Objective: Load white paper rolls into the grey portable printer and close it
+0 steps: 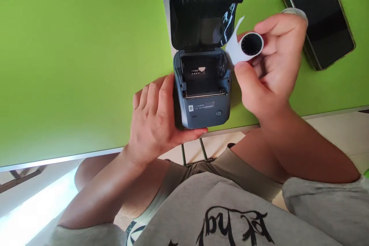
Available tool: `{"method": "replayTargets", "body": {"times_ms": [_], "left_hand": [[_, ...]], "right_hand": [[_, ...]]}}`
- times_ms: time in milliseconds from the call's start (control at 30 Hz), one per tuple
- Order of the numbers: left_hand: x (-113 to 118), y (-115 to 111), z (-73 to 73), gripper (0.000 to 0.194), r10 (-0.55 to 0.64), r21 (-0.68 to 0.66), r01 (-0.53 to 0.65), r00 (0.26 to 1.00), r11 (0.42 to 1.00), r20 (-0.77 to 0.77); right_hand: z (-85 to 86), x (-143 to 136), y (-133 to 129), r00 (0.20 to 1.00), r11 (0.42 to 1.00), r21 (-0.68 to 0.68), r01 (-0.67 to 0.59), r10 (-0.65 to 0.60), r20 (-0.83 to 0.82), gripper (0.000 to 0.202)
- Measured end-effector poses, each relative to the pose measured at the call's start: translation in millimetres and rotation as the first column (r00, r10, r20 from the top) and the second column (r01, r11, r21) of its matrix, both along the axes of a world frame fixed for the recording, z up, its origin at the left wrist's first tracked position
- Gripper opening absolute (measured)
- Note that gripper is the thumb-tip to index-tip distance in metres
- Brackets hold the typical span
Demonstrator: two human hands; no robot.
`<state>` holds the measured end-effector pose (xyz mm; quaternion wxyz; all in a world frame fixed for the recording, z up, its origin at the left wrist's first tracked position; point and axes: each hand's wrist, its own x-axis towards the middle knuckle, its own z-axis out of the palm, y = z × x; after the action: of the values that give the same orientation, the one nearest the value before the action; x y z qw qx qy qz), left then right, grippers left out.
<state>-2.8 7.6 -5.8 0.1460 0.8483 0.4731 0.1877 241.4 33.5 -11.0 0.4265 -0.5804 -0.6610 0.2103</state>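
A dark grey label printer (206, 113) stands at the front edge of the green table, its black lid (198, 27) swung up and back. The bay inside shows a small printed sticker and no roll. My left hand (157, 117) is wrapped round the printer's left side, thumb along its front. Just right of the bay, my right hand (276, 57) pinches a small roll of white label paper (238, 54) with a black core. A loose end of the paper sticks up toward the lid. Some of the right fingers are hidden behind the roll.
A black smartphone (319, 19) lies at the right on the green table (80, 54), partly behind my right hand. A seam runs between two tables behind the printer. The table's metal front edge (72, 157) is close to my lap.
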Motion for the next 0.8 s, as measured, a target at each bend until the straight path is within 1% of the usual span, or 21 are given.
{"method": "replayTargets", "body": {"times_ms": [67,167,300,400,467,567,667,733,800], "left_hand": [[0,0,0.0,0.111,0.007,0.002,-0.007,1.000,1.000,0.002],[0,0,0.8,0.111,0.006,-0.005,-0.006,1.000,1.000,0.006],[0,-1,2.9,0.106,0.010,-0.004,-0.010,1.000,1.000,-0.002],[1,-1,4.1,0.104,0.010,0.015,-0.010,1.000,1.000,-0.008],[2,-1,4.3,0.104,0.008,0.011,-0.008,1.000,1.000,-0.009],[2,-1,3.5,0.107,0.006,-0.017,-0.007,1.000,1.000,-0.005],[1,-1,1.5,0.110,0.004,-0.038,-0.003,0.999,0.999,0.034],[-1,-1,0.1,0.113,0.005,-0.035,-0.002,0.998,0.999,0.068],[-1,-2,-0.7,0.114,0.005,-0.021,-0.003,0.997,1.000,0.076]], "right_hand": [[0.3,-1,-2,0.999,1.000,0.003,-0.015,0.015,-0.036,0.034],[1.3,-2,-2,0.998,0.998,0.007,-0.062,0.062,-0.032,0.037],[7.4,-3,-1,0.990,0.990,0.025,-0.136,0.135,0.038,0.034],[14.4,-4,-2,0.983,0.986,0.074,-0.151,0.142,0.119,0.037],[16.4,-5,-3,0.981,0.985,0.095,-0.143,0.129,0.144,0.040],[12.2,-5,-1,0.987,0.987,0.110,-0.119,0.106,0.119,0.044],[3.3,-3,4,0.994,0.985,0.134,-0.110,0.107,0.032,0.050],[-1.2,-1,7,0.994,0.990,0.085,-0.109,0.111,-0.014,0.050],[-2.5,-1,9,0.993,0.992,0.057,-0.117,0.118,-0.028,0.044]]}}
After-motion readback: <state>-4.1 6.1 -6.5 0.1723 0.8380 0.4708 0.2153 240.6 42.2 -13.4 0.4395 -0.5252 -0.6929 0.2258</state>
